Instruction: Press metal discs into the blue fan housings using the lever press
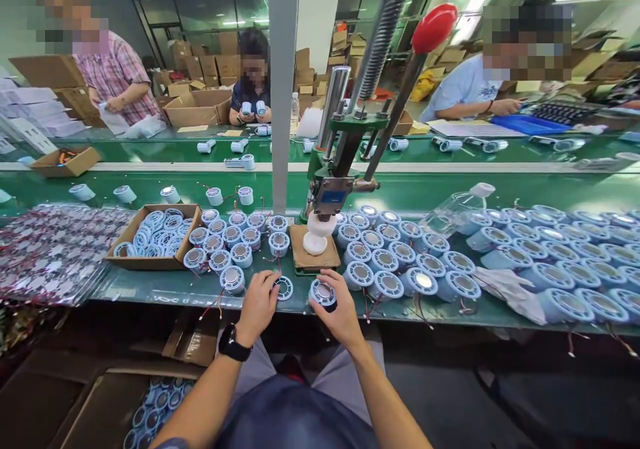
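The right hand [336,302] holds a blue-rimmed cylinder [323,293] (rim upward) near the press [320,216].

I have one view to work from, a camera worn on the person's head. It looks forward and steeply enough down to take in the dark blue clothing [295,412] over the lap, at the bottom. Both forearms enter from below, and the bare left hand [260,301] and bare right hand [339,306] lie close, below mid-picture. I see the long green counter [165,293] from above its near edge, which crosses the full width and dips slightly toward the right. Past its far edge, my view runs level into the room, reaching stacked brown cardboard boxes [217,66], well apart from the camera.
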`<state>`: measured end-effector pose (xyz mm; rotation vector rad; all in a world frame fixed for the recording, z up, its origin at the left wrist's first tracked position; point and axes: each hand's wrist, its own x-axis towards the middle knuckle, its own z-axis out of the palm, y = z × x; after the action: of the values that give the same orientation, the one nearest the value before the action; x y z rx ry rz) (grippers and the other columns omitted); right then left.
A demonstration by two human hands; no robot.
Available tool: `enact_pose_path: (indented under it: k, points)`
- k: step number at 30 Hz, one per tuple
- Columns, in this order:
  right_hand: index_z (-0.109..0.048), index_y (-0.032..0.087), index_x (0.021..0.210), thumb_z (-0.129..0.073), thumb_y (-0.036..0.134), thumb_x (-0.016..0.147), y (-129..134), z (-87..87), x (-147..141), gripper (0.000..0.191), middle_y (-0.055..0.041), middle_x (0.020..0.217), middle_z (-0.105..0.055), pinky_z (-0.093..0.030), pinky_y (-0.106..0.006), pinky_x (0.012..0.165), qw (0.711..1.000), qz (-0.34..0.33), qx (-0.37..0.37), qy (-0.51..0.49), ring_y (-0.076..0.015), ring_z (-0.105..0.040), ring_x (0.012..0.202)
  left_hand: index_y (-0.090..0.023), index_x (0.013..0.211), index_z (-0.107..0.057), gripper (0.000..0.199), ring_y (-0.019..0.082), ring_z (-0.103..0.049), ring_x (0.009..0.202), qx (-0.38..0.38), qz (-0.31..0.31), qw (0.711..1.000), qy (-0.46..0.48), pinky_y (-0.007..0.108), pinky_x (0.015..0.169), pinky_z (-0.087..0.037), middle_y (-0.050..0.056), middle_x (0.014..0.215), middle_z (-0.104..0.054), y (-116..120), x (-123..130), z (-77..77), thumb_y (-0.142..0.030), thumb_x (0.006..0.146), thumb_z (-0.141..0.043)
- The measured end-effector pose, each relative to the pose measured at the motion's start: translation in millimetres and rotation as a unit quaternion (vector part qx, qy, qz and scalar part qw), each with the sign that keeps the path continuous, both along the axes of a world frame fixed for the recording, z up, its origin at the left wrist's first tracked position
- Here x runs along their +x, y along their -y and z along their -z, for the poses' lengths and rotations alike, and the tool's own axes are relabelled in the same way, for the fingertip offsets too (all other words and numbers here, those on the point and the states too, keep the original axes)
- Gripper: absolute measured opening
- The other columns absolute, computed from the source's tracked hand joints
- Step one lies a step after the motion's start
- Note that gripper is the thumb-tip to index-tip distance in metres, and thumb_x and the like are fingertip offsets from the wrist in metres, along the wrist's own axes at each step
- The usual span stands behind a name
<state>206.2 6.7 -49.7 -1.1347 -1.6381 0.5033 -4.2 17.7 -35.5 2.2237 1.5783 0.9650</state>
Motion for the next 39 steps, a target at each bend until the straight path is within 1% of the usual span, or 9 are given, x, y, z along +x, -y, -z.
enact_pose_path:
  k: [6, 12, 19, 26, 31, 33, 35, 37, 39]
  points:
    - [-0.060, 0.018, 0.118, -0.069, 0.026, 0.078, 0, 0.8, 1, 0.041, -0.0100, 0.117, -0.064, -0.052, -0.037, 0.099, 0.999, 0.022, -0.034, -0.008, -0.0221, -0.062, 0.109, -0.022, 0.129, -0.056, 0.053, 0.031, -0.052, 0.118, -0.018, 0.013, 1.000, -0.019, 0.051, 0.101, -0.044, 0.010, 0.126, -0.061, 10, -10, 0.9, -0.025, 0.080, -0.074]
    - [-0.053, 0.019, 0.132, -0.070, 0.023, 0.076, 1, 5.1, -25, 0.058, -0.0102, 0.129, -0.062, -0.049, -0.040, 0.106, 0.998, 0.015, -0.056, -0.009, -0.0234, -0.061, 0.119, -0.021, 0.140, -0.041, 0.060, 0.023, -0.063, 0.102, 0.000, -0.049, 0.985, 0.164, 0.040, 0.090, -0.053, 0.011, 0.122, -0.063, 17, 1, -11.6, -0.028, 0.087, -0.067]
    - [-0.045, 0.021, 0.140, -0.062, 0.015, 0.075, 0, 15.4, -38, 0.067, -0.0080, 0.128, -0.064, -0.054, -0.035, 0.100, 0.998, 0.012, -0.043, -0.036, -0.0201, -0.065, 0.115, -0.021, 0.144, -0.038, 0.068, 0.030, -0.055, 0.121, -0.022, 0.056, 0.998, 0.030, 0.049, 0.105, -0.046, 0.013, 0.129, -0.059, 12, 27, -35.8, -0.018, 0.083, -0.066]
    - [-0.036, 0.020, 0.149, -0.063, 0.015, 0.078, 0, 13.9, -39, 0.076, -0.0090, 0.126, -0.065, -0.055, -0.033, 0.099, 0.999, 0.005, -0.027, -0.034, -0.0197, -0.065, 0.115, -0.019, 0.145, -0.036, 0.069, 0.029, -0.054, 0.121, -0.037, 0.023, 0.997, 0.057, 0.049, 0.106, -0.045, 0.013, 0.126, -0.058, 10, 33, -29.4, -0.017, 0.081, -0.064]
    - [-0.052, 0.019, 0.139, -0.059, 0.011, 0.079, 3, 9.1, -27, 0.061, -0.0126, 0.133, -0.059, -0.051, -0.042, 0.106, 0.996, -0.023, -0.051, 0.065, -0.0240, -0.060, 0.123, -0.017, 0.137, -0.045, 0.056, 0.028, -0.054, 0.125, -0.085, 0.025, 0.987, 0.134, 0.047, 0.106, -0.046, 0.015, 0.133, -0.056, 14, 41, -12.3, -0.019, 0.083, -0.057]
    - [-0.053, 0.022, 0.139, -0.061, 0.010, 0.077, -3, -17.8, -11, 0.064, -0.0119, 0.134, -0.058, -0.052, -0.045, 0.105, 0.987, -0.066, -0.055, 0.133, -0.0261, -0.058, 0.124, -0.016, 0.132, -0.051, 0.052, 0.028, -0.058, 0.120, -0.111, 0.030, 0.980, 0.165, 0.045, 0.104, -0.048, 0.014, 0.130, -0.060, 10, 40, -13.5, -0.020, 0.080, -0.060]
    - [-0.053, 0.025, 0.140, -0.064, 0.011, 0.077, -16, -71.7, 11, 0.066, -0.0102, 0.136, -0.057, -0.051, -0.048, 0.106, 0.977, -0.088, -0.016, 0.194, -0.0278, -0.056, 0.126, -0.017, 0.125, -0.057, 0.050, 0.027, -0.064, 0.110, -0.129, 0.025, 0.975, 0.179, 0.042, 0.099, -0.051, 0.011, 0.121, -0.067, 0, 37, -25.8, -0.022, 0.076, -0.065]
    - [-0.051, 0.024, 0.141, -0.063, 0.012, 0.081, -39, -149.3, 33, 0.062, -0.0097, 0.137, -0.055, -0.047, -0.051, 0.109, 0.970, -0.047, 0.079, 0.226, -0.0284, -0.053, 0.129, -0.018, 0.120, -0.062, 0.049, 0.026, -0.066, 0.103, -0.120, 0.012, 0.975, 0.185, 0.040, 0.096, -0.052, 0.008, 0.113, -0.070, -17, 33, -46.1, -0.025, 0.072, -0.069]
    - [-0.053, 0.015, 0.137, -0.060, 0.014, 0.087, -68, -235.5, 51, 0.051, -0.0116, 0.134, -0.056, -0.042, -0.054, 0.112, 0.951, 0.058, 0.203, 0.225, -0.0290, -0.050, 0.131, -0.018, 0.119, -0.063, 0.049, 0.026, -0.067, 0.101, -0.095, 0.005, 0.977, 0.193, 0.039, 0.094, -0.053, 0.007, 0.111, -0.071, -41, 34, -66.2, -0.027, 0.071, -0.071]
